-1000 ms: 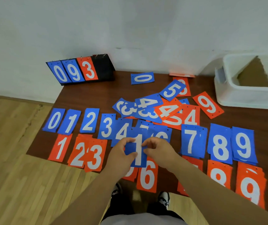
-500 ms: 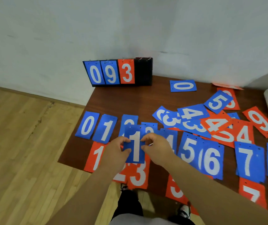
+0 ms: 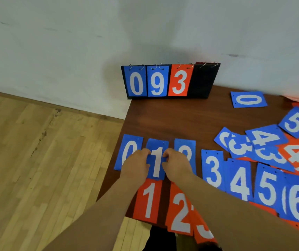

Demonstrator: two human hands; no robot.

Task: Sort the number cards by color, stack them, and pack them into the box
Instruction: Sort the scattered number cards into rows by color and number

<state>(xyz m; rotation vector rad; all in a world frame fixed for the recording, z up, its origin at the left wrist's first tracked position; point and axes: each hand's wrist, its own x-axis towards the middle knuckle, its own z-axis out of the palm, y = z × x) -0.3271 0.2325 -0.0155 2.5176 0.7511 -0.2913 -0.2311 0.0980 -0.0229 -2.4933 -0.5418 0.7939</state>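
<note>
A blue 1 card (image 3: 157, 161) lies in the blue row between the blue 0 card (image 3: 128, 151) and the blue 2 card (image 3: 186, 150). My left hand (image 3: 136, 165) pinches its left edge and my right hand (image 3: 176, 164) pinches its right edge. The blue row runs on to the right with 3 (image 3: 212, 169), 4 (image 3: 239, 180), 5 (image 3: 269, 184) and 6 (image 3: 297, 201). Below lie the red 1 card (image 3: 148, 201) and red 2 card (image 3: 179, 212). The box is out of view.
A black flip scoreboard (image 3: 170, 81) showing 0, 9, 3 stands at the table's back left corner against the wall. A blue 0 card (image 3: 248, 99) lies behind a mixed heap of blue and red cards (image 3: 272, 144) at the right. The brown table (image 3: 172, 120) ends left over wooden floor.
Both hands carried the blue 1 card leftward and down onto the blue row between 0 and 2. The view swung left, so the white box left the frame.
</note>
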